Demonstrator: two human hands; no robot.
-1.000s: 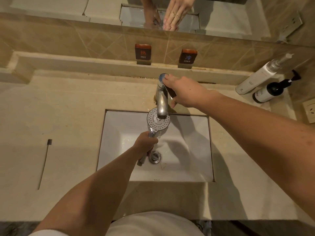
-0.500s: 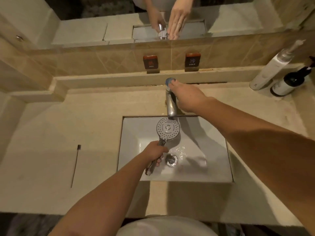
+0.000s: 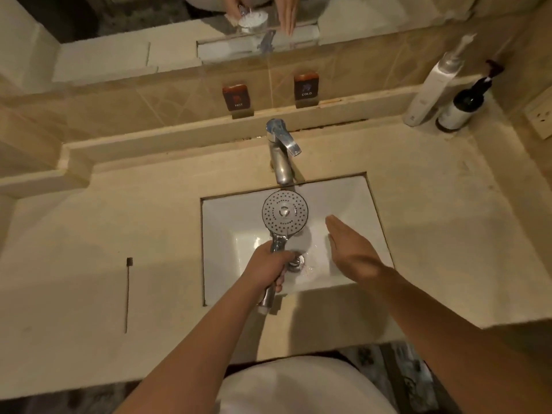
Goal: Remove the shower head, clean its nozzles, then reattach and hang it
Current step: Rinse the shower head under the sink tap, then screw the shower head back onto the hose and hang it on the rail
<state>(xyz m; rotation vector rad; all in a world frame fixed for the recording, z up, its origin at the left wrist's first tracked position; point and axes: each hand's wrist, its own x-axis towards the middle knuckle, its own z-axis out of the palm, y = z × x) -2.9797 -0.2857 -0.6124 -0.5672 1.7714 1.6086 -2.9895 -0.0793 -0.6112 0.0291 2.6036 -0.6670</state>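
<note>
A chrome shower head [image 3: 285,215], detached, is held over the white sink [image 3: 349,201] with its round nozzle face turned up, just in front of the tap spout [image 3: 282,165]. My left hand [image 3: 265,265] grips its handle, whose end sticks out toward me over the sink's near rim. My right hand [image 3: 348,249] hovers over the right half of the basin, fingers straight and together, holding nothing. No water runs from the tap.
A thin dark brush [image 3: 127,294] lies on the beige counter to the left. A white pump bottle [image 3: 433,91] and a dark bottle [image 3: 461,106] stand at the back right, near a wall socket [image 3: 539,116]. HOT and COLD tags sit under the mirror.
My right hand has left the tap lever and drawn back over the basin. The shower head stays in my left hand, now a little nearer to me.
</note>
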